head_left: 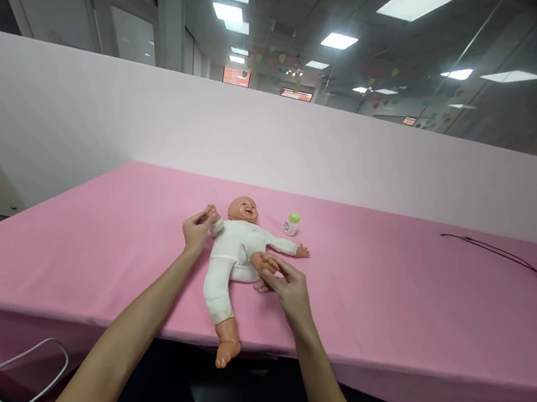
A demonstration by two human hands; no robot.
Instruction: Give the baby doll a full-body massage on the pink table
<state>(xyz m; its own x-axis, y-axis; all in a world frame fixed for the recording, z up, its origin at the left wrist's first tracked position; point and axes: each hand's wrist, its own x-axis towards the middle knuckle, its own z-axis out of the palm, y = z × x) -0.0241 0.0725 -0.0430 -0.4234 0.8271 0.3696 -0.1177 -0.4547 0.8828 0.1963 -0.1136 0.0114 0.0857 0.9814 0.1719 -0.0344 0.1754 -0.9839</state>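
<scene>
A baby doll (231,258) in a white suit lies on its back on the pink-covered desk (81,245), with a small green-capped bottle (292,224) just beside its arm. The left hand (197,231) has a tight pinching grip on the doll's hand (211,212), and the right hand (285,291) has a closed grip on the doll's bent-up foot (263,262).

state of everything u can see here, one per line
baby doll, lying on its back, mouth open
white sleepsuit, on the doll, hands and feet bare
left hand, pinching the baby doll's hand near its head
right hand, holding the baby doll's bent-up foot
small bottle, green cap on, apart from the baby doll
pink tablecloth, draped over the table edge
black cable, lying loose on the tablecloth
</scene>
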